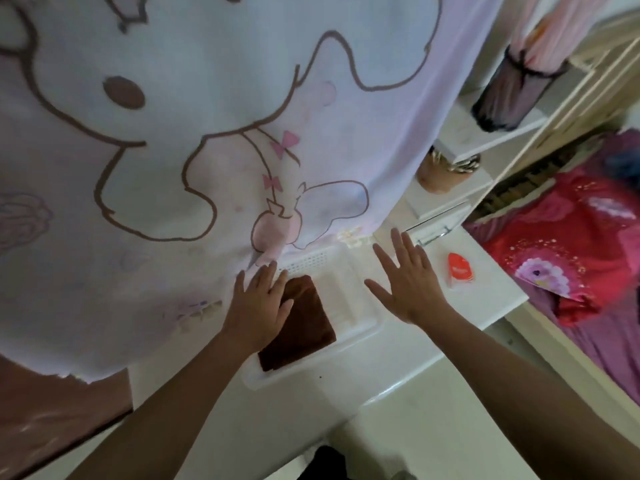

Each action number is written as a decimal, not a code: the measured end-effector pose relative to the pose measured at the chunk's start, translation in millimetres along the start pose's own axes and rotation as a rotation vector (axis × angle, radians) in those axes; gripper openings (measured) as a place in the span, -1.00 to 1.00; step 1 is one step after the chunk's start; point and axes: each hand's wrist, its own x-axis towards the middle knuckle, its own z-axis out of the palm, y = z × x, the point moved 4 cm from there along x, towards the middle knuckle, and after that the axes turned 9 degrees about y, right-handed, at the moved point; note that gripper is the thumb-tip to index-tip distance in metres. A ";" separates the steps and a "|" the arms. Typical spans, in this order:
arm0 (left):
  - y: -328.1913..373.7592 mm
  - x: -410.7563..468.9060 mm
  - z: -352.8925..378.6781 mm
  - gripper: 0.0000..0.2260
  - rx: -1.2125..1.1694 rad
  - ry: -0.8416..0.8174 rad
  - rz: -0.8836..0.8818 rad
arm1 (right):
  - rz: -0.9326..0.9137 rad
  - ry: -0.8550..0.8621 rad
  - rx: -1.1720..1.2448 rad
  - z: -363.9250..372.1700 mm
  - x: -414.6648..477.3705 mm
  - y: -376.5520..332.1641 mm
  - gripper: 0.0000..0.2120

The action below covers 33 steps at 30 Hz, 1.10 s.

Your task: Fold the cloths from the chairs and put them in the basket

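Left hand [258, 306]: fingers straight and spread, flat on the brown cloth's [304, 327] upper-left corner.
Right hand [408, 282]: fingers splayed, empty, above the basket [346, 296], right of the cloth.
Brown cloth: folded, inside basket, centre frame; long axis near-vertical, slightly slanted.
Printed cloth [207, 133]: hangs upper left, nearer left hand.

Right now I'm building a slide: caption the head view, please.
Left hand rests on a folded brown cloth in the white basket; right hand hovers open nearby.
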 end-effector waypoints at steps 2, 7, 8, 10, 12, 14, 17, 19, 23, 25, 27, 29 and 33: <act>30.0 17.0 -28.8 -0.46 0.008 0.068 0.090 | 0.112 0.063 -0.047 -28.7 -20.9 32.9 -0.24; 127.6 54.4 -115.4 -0.43 0.003 0.302 0.249 | 0.351 0.279 -0.035 -126.2 -84.5 108.0 -0.22; 159.4 54.4 -136.0 -0.42 -0.006 0.360 0.286 | 0.397 0.339 -0.053 -149.1 -111.6 125.6 -0.22; 216.1 50.0 -168.7 -0.39 -0.042 0.445 0.343 | 0.475 0.417 -0.079 -183.6 -164.8 154.2 -0.21; 276.0 37.0 -194.5 -0.36 -0.092 0.492 0.412 | 0.553 0.464 -0.121 -212.2 -227.8 181.9 -0.17; 351.1 10.5 -214.0 -0.35 -0.157 0.517 0.503 | 0.637 0.506 -0.171 -240.0 -313.5 212.8 -0.16; 452.0 -25.3 -237.2 -0.35 -0.216 0.531 0.608 | 0.744 0.573 -0.238 -270.5 -433.4 253.9 -0.17; 531.2 -59.3 -249.4 -0.34 -0.252 0.528 0.709 | 0.869 0.584 -0.306 -286.4 -525.3 279.6 -0.18; 674.9 -143.8 -263.3 -0.33 -0.348 0.495 0.937 | 1.138 0.555 -0.388 -300.7 -693.7 305.4 -0.18; 750.2 -201.0 -263.9 -0.33 -0.370 0.479 1.106 | 1.281 0.560 -0.421 -300.0 -782.1 304.1 -0.19; 806.3 -247.8 -262.4 -0.32 -0.420 0.461 1.223 | 1.362 0.562 -0.455 -296.1 -849.8 298.2 -0.19; 873.5 -312.0 -252.5 -0.34 -0.487 0.424 1.373 | 1.502 0.537 -0.494 -289.7 -932.6 286.8 -0.18; 976.5 -438.0 -224.3 -0.34 -0.547 0.328 1.632 | 1.752 0.486 -0.561 -273.5 -1074.4 253.1 -0.17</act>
